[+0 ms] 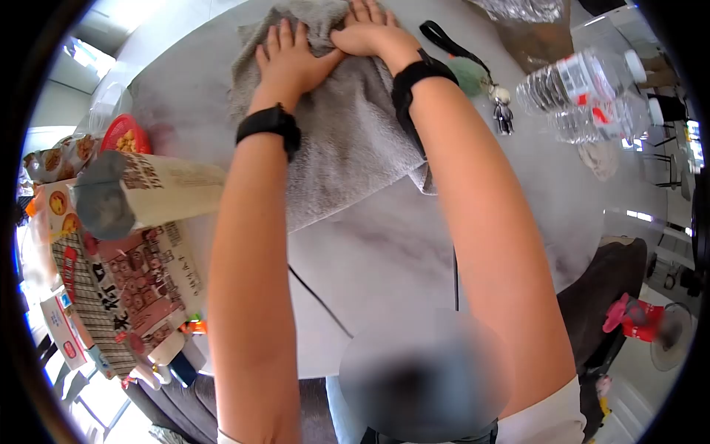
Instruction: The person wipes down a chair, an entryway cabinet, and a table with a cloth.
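A grey towel (340, 140) lies spread and wrinkled over the far part of a grey marbled table (370, 251). My left hand (290, 63) presses flat on it, palm down, fingers spread. Just to its right, my right hand (373, 33) also rests palm down on the cloth, fingers stretched out and the tips near the top edge of view. The two thumbs meet or nearly meet. Black bands circle both wrists. Right of the towel are a black strap (444, 38), a green round item (467, 75) and a small figure charm (502, 109).
Clear plastic bottles (569, 81) lie on their sides at the right. On the left stand a red bowl of snacks (127, 136), a tall cream package (177, 185) and a pink printed box (140, 274). A blurred round shape (421, 377) covers the near edge.
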The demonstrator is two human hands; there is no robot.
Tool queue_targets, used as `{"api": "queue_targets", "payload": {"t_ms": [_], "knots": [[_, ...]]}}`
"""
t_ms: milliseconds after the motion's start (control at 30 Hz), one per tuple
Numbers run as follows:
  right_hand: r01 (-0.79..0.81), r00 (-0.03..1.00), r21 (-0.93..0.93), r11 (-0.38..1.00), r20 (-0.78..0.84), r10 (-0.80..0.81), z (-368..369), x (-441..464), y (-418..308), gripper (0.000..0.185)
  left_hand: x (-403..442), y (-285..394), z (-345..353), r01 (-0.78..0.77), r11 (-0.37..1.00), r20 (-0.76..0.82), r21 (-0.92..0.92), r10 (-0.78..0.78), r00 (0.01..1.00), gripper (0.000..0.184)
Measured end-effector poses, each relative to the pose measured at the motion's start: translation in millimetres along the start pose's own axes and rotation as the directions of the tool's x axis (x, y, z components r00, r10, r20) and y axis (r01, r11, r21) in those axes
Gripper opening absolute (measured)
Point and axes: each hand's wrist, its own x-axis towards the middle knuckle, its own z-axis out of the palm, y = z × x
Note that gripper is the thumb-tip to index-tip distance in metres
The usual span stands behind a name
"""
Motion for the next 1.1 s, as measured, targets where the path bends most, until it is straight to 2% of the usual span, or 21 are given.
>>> {"api": "queue_targets", "payload": {"t_ms": [133, 233, 367, 400, 433, 500, 567, 667, 733, 767, 800, 967, 1067, 1100], "knots": [[0.011, 1.0, -0.022, 1.0, 0.004, -0.011, -9.3, 1.0, -8.7, 0.069, 2.9, -3.0, -0.4, 0.008, 1.0, -0.025, -0.025, -0.008, 1.0, 0.093], [0.013, 1.0, 0.017, 1.0, -0.014, -0.013, -10.5, -0.1, -2.8, 0.068, 9.7, -11.0, 14.4, -0.081, 0.996, -0.153, -0.033, 0.075, 0.985, 0.095], [0.042, 0.998, 0.044, 0.998, -0.057, -0.04, -1.6, -21.5, -3.6, 0.066, -1.1, -15.1, 14.6, -0.157, 0.987, -0.114, -0.023, 0.153, 0.982, 0.09], [0.037, 0.954, -0.004, 0.999, -0.299, -0.037, 22.8, -25.2, -4.7, 0.057, -11.3, -15.3, 14.7, -0.157, 0.988, -0.084, -0.002, 0.157, 0.984, 0.088], [0.019, 0.851, -0.053, 0.998, -0.523, -0.044, 45.5, -30.9, -4.4, 0.05, -24.4, -15.3, 13.1, -0.155, 0.988, -0.058, 0.023, 0.156, 0.986, 0.086], [0.069, 0.956, 0.009, 0.998, -0.285, -0.064, 29.1, -66.7, -6.3, 0.058, -58.7, -6.5, 5.1, -0.13, 0.985, 0.027, 0.116, 0.128, 0.991, 0.082], [0.092, 0.943, -0.092, 0.992, -0.313, -0.116, 35.2, -97.1, -6.5, 0.059, -96.0, 0.3, -1.1, -0.15, 0.987, 0.001, 0.051, 0.15, 0.989, 0.081], [0.153, 0.909, -0.057, 0.987, -0.383, -0.163, 49.2, -149.3, -5.6, 0.061, -158.4, 12.0, -7.3, -0.131, 0.991, 0.002, -0.026, 0.131, 0.991, 0.078], [0.224, 0.896, 0.124, 0.967, -0.417, -0.154, 57.4, -188.5, -6.4, 0.058, -199.8, 17.2, -11.7, -0.135, 0.99, 0.01, -0.038, 0.136, 0.991, 0.076], [0.221, 0.909, 0.144, 0.965, -0.388, -0.15, 57.3, -210.5, -4.1, 0.055, -217.7, 22.1, -13.4, -0.142, 0.989, 0.024, -0.044, 0.144, 0.989, 0.076], [0.214, 0.89, 0.098, 0.972, -0.43, -0.153, 64.4, -230.9, -3.0, 0.052, -233.1, 27.9, -16.2, -0.181, 0.981, 0.019, -0.077, 0.183, 0.983, 0.076], [0.185, 0.938, 0.29, 0.939, -0.336, -0.081, 68.8, -331.2, 16.0, 0.046, -312.2, 57.4, -32.0, -0.211, 0.97, 0.168, -0.118, 0.228, 0.959, 0.08], [0.175, 0.967, 0.345, 0.922, -0.237, -0.095, 58.5, -374.5, 41.5, 0.044, -349.5, 68.9, -25.7, -0.175, 0.983, 0.293, -0.065, 0.186, 0.938, 0.082], [0.198, 0.955, 0.359, 0.912, -0.279, -0.098, 60.5, -383.1, 51.9, 0.044, -360.7, 79.0, -24.7, -0.175, 0.983, 0.307, -0.059, 0.184, 0.934, 0.083]]}}
